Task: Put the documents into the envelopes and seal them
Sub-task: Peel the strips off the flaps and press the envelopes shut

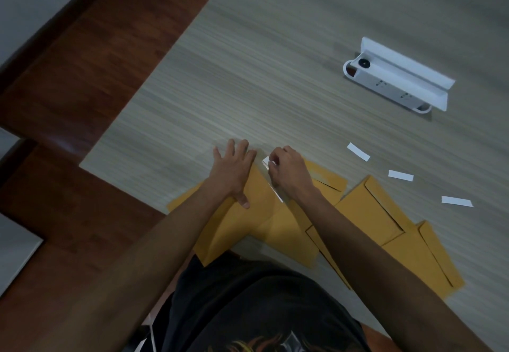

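A white power strip (396,75) in an open white box lay on the far right of the wooden table (275,62), well apart from the work. 3 white paper strips (358,151) (400,175) (457,201) lay scattered between it and the envelopes. 2 sealed brown envelopes (371,211) (429,260) lay at the right, overlapping, long axes running diagonally toward the near right edge. The envelope being worked on (264,208) lay at the near table edge just before the person, partly over other brown envelopes, its flap end pointing away. The left hand (232,171) pressed flat on it, fingers spread and straight. The right hand (286,172) pinched a white strip (268,162) at the flap. Both forearms crossed the near envelopes. Bare tabletop extended far and left; the left edge dropped to dark wood floor (96,76).
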Demonstrator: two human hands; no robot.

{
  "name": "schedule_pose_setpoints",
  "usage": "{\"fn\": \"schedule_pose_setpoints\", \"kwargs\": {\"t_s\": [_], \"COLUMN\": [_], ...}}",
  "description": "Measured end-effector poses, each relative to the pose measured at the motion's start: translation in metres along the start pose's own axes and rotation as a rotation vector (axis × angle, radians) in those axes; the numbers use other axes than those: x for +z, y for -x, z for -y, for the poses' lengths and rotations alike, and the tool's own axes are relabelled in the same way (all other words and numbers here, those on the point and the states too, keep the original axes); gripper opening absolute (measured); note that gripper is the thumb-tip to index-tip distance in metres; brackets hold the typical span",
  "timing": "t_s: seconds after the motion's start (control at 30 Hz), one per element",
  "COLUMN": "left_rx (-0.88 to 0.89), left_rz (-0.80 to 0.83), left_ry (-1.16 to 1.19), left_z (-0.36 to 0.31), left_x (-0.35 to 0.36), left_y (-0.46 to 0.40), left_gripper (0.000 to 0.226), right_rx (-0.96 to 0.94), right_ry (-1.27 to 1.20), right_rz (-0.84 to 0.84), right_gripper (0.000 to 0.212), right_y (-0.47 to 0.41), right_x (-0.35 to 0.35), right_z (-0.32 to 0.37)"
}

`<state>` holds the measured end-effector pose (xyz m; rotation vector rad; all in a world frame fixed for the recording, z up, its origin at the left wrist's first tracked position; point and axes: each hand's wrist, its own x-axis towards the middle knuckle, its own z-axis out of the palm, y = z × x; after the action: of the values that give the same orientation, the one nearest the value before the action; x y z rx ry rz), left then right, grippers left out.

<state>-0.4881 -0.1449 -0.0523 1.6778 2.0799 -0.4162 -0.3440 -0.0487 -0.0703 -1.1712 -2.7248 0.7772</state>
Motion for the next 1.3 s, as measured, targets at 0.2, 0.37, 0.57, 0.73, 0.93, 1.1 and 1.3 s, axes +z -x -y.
{"fn": "schedule_pose_setpoints", "kwargs": {"t_s": [0.2, 0.37, 0.57, 0.73, 0.93, 1.1, 1.3], "left_rx": [0.000, 0.000, 0.002, -0.004, -0.053, -0.057, 0.013], "left_rz": [-0.003, -0.004, -0.006, -0.013, -0.119, -0.169, -0.205], "left_ry": [0.011, 0.014, 0.016, 0.026, 0.092, 0.062, -0.024], "left_z": [0.000, 0.000, 0.001, 0.000, -0.002, -0.005, 0.006], "left_x": [0.000, 0.000, 0.001, 0.000, -0.002, -0.010, -0.013], "left_y": [0.001, 0.000, 0.000, 0.000, -0.002, -0.007, -0.019], "left_gripper": [0.140, 0.140, 0.140, 0.140, 0.140, 0.145, 0.129], "right_rx": [0.178, 0.198, 0.302, 0.353, 0.605, 0.671, 0.312], "right_ry": [-0.218, -0.242, -0.324, -0.429, -0.573, -0.495, -0.266], "right_rz": [-0.039, -0.008, 0.024, -0.021, -0.187, -0.233, 0.064], "right_gripper": [0.020, 0.032, 0.030, 0.013, 0.020, 0.035, 0.030], "right_y": [-0.003, -0.002, -0.002, -0.007, -0.034, -0.036, 0.011], "right_x": [0.000, 0.000, -0.004, -0.021, -0.062, -0.084, -0.047], "right_z": [-0.004, -0.006, -0.001, -0.002, -0.035, -0.044, -0.019]}}
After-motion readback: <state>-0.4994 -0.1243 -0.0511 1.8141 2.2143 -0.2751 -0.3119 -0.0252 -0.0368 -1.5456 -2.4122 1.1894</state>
